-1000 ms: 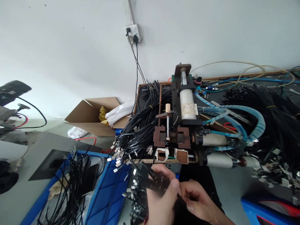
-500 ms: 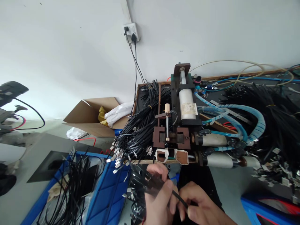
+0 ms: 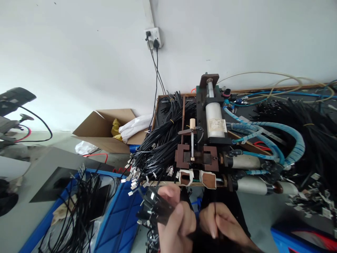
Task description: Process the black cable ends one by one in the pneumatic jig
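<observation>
A small factory workshop: a brown-and-black pneumatic press jig [image 3: 201, 147] with a white air cylinder [image 3: 215, 120] and blue coiled hoses [image 3: 284, 135] sits on a cluttered worktop [image 3: 263, 207], flanked by heaps of black metal-tipped cable ties [image 3: 158, 147] and blue plastic crates [image 3: 118, 218].

Both hands sit low at the bench's front edge, the left hand [image 3: 175, 219] gripping a bundle of black straps [image 3: 154, 211], the right hand [image 3: 223, 223] just beside it. Directly ahead, a brown clamp fixture [image 3: 197, 158] and white cylinder [image 3: 215, 119] block the way forward. A heap of black cables [image 3: 160, 147] crowds the left, blue hoses [image 3: 273, 135] the right. A blue crate [image 3: 123, 218] sits lower left.
</observation>
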